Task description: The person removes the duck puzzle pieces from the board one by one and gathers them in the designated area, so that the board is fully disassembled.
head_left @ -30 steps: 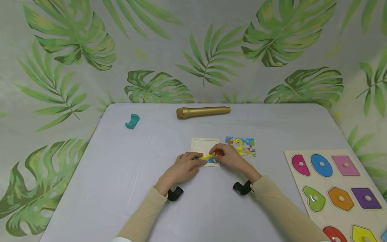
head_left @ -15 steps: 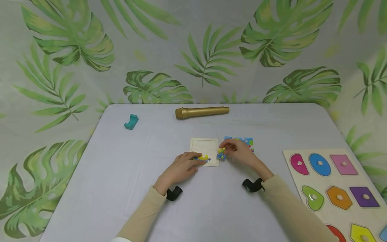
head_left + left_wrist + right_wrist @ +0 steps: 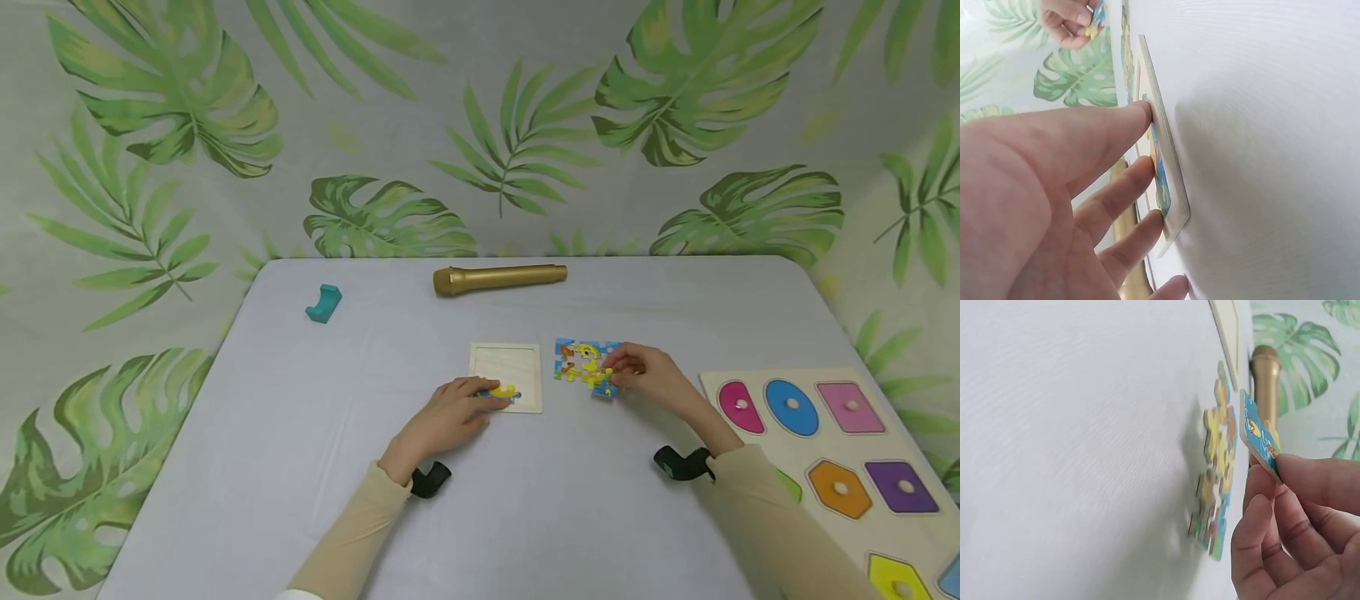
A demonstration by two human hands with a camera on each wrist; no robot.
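Observation:
In the head view, a small wooden puzzle tray (image 3: 506, 362) has blue-and-yellow jigsaw pieces (image 3: 512, 392) along its near side. My left hand (image 3: 442, 417) lies over the tray's near left part; thumb and fingertips rest on those pieces in the left wrist view. Between thumb and fingers, my right hand (image 3: 652, 383) pinches a jigsaw piece (image 3: 1259, 434), blue with a small yellow figure, raised above the table. It overlaps the group of loose jigsaw pieces (image 3: 573, 360) to the right of the tray. Part of that group is hidden behind the right hand.
A gold microphone (image 3: 498, 279) lies along the back of the table. Toward the back left is a teal arch-shaped block (image 3: 324, 303). A large knobbed shape board (image 3: 795, 450) fills the right side, partly under the right sleeve (image 3: 780, 508).
My right hand has lifted the jigsaw piece out of the tray's near right corner and carried it right, over to the loose pieces. The left hand has stayed on the tray.

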